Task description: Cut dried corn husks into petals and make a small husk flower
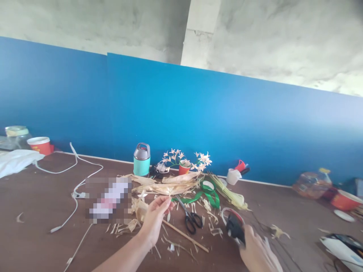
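The person's left hand (157, 212) is reaching out over a dark brown tabletop (51, 196), its thumb and fingertips coming together on a small, pale, pointed-petalled flower (169, 191). The flower is standing just above the fingertips, near the middle of the table. The right hand (256, 244) is blurring at the near right, its fingers meeting the end of a black object (236, 226) beside a thin red-and-white ring (225, 212); whether the fingers are closing fully around the black object, one cannot tell.

Between the two hands, a pair of black-handled metal scissors (187, 217) is lying with its blades pointing away from the person. A slim, light wooden stick (185, 235) is running slantwise nearer the person, among scattered pale scraps. Beyond the scissors, a glossy green ribbon (214, 200) is curling across the table, and a bundle of pale green stalks (229, 194) is lying to its right. Long, dry, straw-coloured husks (181, 187) are spreading behind the left hand. Farther back, a red cup (184, 170) is standing among pale star-shaped flowers on green stems (202, 161), near a turquoise canister with a grey handled lid (141, 166).
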A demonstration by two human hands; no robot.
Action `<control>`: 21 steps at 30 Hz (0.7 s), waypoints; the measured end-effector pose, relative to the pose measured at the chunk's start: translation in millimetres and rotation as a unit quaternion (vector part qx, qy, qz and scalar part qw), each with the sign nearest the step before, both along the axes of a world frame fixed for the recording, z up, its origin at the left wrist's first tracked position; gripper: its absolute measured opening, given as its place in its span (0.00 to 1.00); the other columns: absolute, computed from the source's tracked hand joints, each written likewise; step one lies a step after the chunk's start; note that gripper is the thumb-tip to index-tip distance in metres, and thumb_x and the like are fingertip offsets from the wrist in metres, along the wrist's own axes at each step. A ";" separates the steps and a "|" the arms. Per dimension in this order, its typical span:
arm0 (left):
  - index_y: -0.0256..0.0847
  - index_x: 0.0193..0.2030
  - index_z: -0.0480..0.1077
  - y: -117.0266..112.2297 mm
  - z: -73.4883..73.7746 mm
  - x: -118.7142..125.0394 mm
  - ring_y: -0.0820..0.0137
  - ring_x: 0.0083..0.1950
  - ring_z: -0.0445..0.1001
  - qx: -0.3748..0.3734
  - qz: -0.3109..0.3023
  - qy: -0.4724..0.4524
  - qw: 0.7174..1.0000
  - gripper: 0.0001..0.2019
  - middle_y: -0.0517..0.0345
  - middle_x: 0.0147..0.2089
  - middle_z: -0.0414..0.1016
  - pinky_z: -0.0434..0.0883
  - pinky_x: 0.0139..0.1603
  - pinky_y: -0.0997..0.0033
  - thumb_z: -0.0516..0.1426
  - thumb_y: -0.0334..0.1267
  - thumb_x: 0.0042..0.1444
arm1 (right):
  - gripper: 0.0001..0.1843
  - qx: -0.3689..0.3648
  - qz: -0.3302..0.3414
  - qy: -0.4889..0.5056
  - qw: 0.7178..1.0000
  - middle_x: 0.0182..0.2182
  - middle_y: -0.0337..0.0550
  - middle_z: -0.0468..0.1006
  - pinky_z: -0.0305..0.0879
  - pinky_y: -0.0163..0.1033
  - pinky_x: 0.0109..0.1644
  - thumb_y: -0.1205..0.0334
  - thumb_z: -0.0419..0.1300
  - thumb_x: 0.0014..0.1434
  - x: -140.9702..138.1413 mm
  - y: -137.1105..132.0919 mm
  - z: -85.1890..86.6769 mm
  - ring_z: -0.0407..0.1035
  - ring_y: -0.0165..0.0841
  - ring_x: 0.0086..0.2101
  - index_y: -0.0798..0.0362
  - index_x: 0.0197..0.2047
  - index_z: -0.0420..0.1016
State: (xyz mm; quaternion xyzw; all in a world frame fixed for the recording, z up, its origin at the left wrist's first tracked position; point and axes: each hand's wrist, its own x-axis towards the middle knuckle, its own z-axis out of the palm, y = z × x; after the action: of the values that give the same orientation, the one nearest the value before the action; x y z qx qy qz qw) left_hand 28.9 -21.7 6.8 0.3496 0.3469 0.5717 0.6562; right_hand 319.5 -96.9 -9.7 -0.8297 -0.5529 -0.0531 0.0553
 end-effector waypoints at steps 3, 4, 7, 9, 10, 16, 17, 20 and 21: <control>0.37 0.27 0.73 1.9 -1.9 0.6 0.75 0.29 0.67 -0.012 -0.005 -0.032 0.999 0.10 0.58 0.26 0.73 0.62 0.33 0.76 0.64 0.42 0.43 | 0.18 0.078 -0.002 0.022 0.997 0.33 0.53 0.76 0.63 0.43 0.35 0.62 0.51 0.53 -8.3 5.2 27.4 0.72 0.47 0.34 0.55 0.48 0.65; 0.37 0.26 0.73 2.4 -2.4 0.7 0.75 0.29 0.67 -0.016 -0.008 -0.042 0.999 0.10 0.58 0.26 0.73 0.63 0.33 0.76 0.65 0.42 0.43 | 0.19 0.125 0.000 0.048 0.991 0.36 0.53 0.76 0.63 0.43 0.34 0.59 0.51 0.53 -14.6 7.7 36.8 0.71 0.47 0.36 0.54 0.48 0.65; 0.36 0.25 0.73 3.3 -3.2 0.8 0.75 0.28 0.67 -0.025 -0.011 -0.058 0.998 0.11 0.57 0.26 0.73 0.63 0.33 0.76 0.66 0.42 0.41 | 0.12 0.222 0.095 0.192 0.951 0.31 0.46 0.75 0.64 0.38 0.33 0.54 0.53 0.55 -44.8 17.0 57.1 0.70 0.40 0.31 0.50 0.40 0.68; 0.36 0.25 0.73 3.7 -3.4 0.5 0.75 0.27 0.67 -0.031 -0.013 -0.063 0.997 0.11 0.57 0.25 0.73 0.63 0.33 0.75 0.66 0.41 0.40 | 0.07 0.257 0.201 0.251 0.911 0.28 0.43 0.73 0.63 0.37 0.33 0.56 0.54 0.54 -71.1 23.9 61.5 0.68 0.37 0.29 0.50 0.32 0.68; 0.36 0.24 0.73 3.8 -3.5 0.3 0.75 0.27 0.67 -0.031 -0.012 -0.066 0.997 0.11 0.57 0.25 0.73 0.63 0.33 0.75 0.66 0.41 0.40 | 0.07 0.256 0.241 0.271 0.896 0.26 0.42 0.72 0.62 0.36 0.32 0.58 0.55 0.54 -84.3 27.2 61.2 0.67 0.36 0.27 0.50 0.28 0.67; 0.37 0.23 0.72 4.9 -7.4 -0.9 0.75 0.27 0.66 -0.018 -0.015 -0.044 0.999 0.11 0.59 0.25 0.71 0.62 0.32 0.76 0.64 0.43 0.43 | 0.03 0.172 0.384 0.290 0.859 0.27 0.40 0.68 0.62 0.35 0.33 0.68 0.54 0.53 -134.3 42.0 42.7 0.66 0.33 0.28 0.51 0.28 0.65; 0.37 0.23 0.72 5.1 -8.6 -1.0 0.76 0.27 0.65 -0.016 -0.017 -0.043 0.999 0.11 0.59 0.25 0.71 0.62 0.32 0.76 0.64 0.43 0.43 | 0.04 0.172 0.384 0.287 0.860 0.27 0.40 0.68 0.62 0.35 0.33 0.69 0.53 0.52 -136.4 43.7 38.8 0.66 0.33 0.28 0.51 0.28 0.64; 0.37 0.25 0.73 5.4 -12.4 -0.9 0.76 0.26 0.64 -0.018 -0.022 -0.051 0.998 0.10 0.60 0.25 0.71 0.61 0.31 0.77 0.63 0.43 0.45 | 0.05 0.175 0.378 0.282 0.864 0.27 0.40 0.67 0.62 0.35 0.32 0.70 0.52 0.51 -137.6 46.9 29.5 0.66 0.32 0.28 0.51 0.28 0.63; 0.37 0.26 0.73 5.4 -13.3 -0.7 0.76 0.26 0.64 -0.023 -0.023 -0.053 0.998 0.10 0.60 0.25 0.70 0.61 0.31 0.77 0.63 0.42 0.45 | 0.05 0.174 0.377 0.280 0.866 0.28 0.40 0.67 0.62 0.34 0.32 0.70 0.52 0.50 -137.4 47.4 27.4 0.66 0.32 0.27 0.51 0.27 0.62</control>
State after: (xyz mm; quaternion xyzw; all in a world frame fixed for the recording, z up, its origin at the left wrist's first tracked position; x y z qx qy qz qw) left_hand 28.1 -16.3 -6.5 0.3119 0.3167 0.5664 0.6940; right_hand 182.1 -49.5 17.7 -0.5149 -0.7668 0.1110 0.3669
